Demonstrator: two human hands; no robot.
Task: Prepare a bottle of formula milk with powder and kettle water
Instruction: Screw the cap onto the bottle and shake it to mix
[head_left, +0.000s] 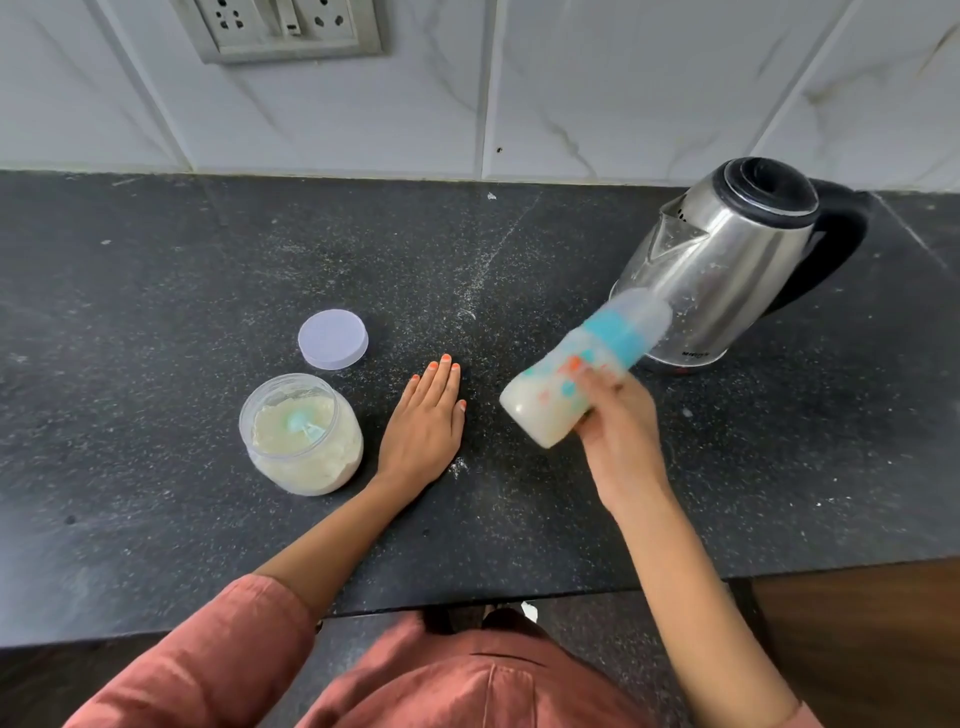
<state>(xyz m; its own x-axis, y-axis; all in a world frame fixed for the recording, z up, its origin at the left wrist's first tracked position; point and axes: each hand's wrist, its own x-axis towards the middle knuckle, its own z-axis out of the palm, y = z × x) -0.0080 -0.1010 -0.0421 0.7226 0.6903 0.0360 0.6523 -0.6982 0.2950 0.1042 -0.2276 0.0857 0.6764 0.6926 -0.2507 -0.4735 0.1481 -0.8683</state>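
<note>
Head cam looks straight down on a dark speckled counter (156, 291) dusted with spilled powder. Biggest thing on it is the steel kettle (727, 260) at the back right, lid shut, standing well clear of everything except the bottle passing in front of it.

Next down, the open powder jar (301, 434) sits front left with a blue scoop (301, 421) lying in the powder, and its lid (333, 339) rests flat on the counter just behind it.

The bottle (582, 371) is up in the air, tilted with the capped end toward the kettle, milky liquid filling the lower part. It's motion-blurred, so I'd guess it's being shaken. The right hand (618, 421) is wrapped around its lower body, fingers closed on it. The left hand (426, 415) lies flat and spread on the counter beside the jar, holding nothing.

Handling-wise: probably rigid plastic, moderately heavy with liquid, maybe a bit slick. Gripping mid-body seems sensible, and I'd trust the teal collar (615, 332) only if it's screwed tight.
</note>
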